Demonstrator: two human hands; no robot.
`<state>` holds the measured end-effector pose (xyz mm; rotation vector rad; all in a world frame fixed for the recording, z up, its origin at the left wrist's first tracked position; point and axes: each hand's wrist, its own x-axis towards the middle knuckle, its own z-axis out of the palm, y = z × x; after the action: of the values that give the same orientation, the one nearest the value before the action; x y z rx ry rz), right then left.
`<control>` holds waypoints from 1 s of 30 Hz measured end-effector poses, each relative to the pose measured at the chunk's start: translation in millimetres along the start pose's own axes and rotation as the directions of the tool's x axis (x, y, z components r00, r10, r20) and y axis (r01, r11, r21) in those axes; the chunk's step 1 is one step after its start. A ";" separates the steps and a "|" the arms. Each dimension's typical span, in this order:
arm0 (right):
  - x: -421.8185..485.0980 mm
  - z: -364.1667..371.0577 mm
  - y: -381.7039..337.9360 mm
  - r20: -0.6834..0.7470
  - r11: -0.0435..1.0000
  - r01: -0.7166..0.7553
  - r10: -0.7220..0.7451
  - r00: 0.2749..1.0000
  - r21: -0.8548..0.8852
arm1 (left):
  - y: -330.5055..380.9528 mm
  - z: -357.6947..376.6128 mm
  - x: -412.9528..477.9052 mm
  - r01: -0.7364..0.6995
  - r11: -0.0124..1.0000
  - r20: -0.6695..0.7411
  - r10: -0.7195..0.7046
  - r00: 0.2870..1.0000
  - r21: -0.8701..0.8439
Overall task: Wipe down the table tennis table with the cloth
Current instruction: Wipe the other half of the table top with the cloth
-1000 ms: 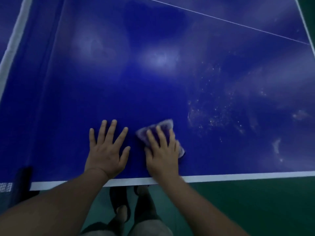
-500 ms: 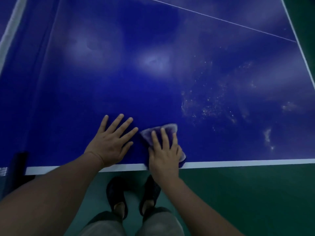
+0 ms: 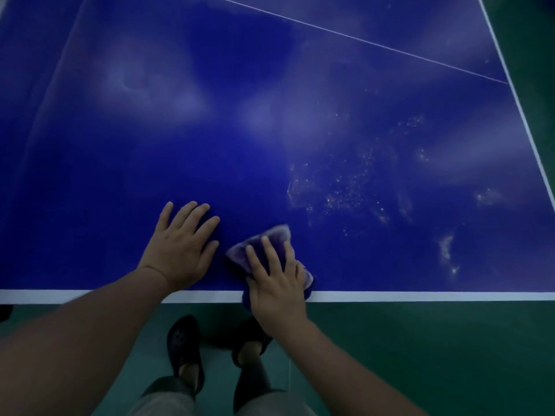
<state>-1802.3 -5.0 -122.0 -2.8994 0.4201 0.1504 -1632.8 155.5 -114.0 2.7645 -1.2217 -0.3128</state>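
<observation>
The blue table tennis table [image 3: 270,121] fills the upper view, with a white line along its near edge. A small purple cloth [image 3: 271,238] lies at that edge, partly over the white line. My right hand [image 3: 276,277] presses flat on the cloth, fingers spread, covering most of it. My left hand [image 3: 183,244] rests flat on the bare table just left of the cloth, fingers apart, holding nothing. White specks and smears [image 3: 345,187] dot the surface to the right of the cloth.
The table's right edge line [image 3: 522,121] runs diagonally at far right, and a thin centre line [image 3: 360,40] crosses the top. Green floor [image 3: 420,355] lies below the near edge. My feet in dark shoes [image 3: 183,346] stand by the table.
My right hand has dragged the cloth back toward the near edge, now over the white line. My left hand has turned its fingers rightward and stays flat on the table.
</observation>
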 end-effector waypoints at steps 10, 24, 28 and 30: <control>14.1 1.5 48.2 -0.123 0.973 -0.229 0.229 0.966 0.012 | 67.4 24.6 36.8 0.305 0.942 -0.041 -0.313 0.949 -0.141; 18.8 -8.8 75.8 -0.110 0.989 -0.146 0.149 0.983 0.037 | 70.9 23.3 36.8 0.319 0.941 -0.067 -0.327 0.942 -0.116; 9.5 -4.2 89.0 -0.064 0.984 0.178 -0.177 0.982 0.001 | 71.5 22.2 37.4 0.325 0.940 -0.052 -0.331 0.942 -0.101; 55.3 -21.3 113.3 -0.066 0.975 0.221 -0.223 0.973 -0.032 | 71.9 21.6 37.2 0.323 0.940 -0.055 -0.330 0.942 -0.108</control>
<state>-1780.9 -130.8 -129.9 -2.9554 0.1030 0.0197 -1665.0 79.4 -127.8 2.8564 -0.7048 -0.2859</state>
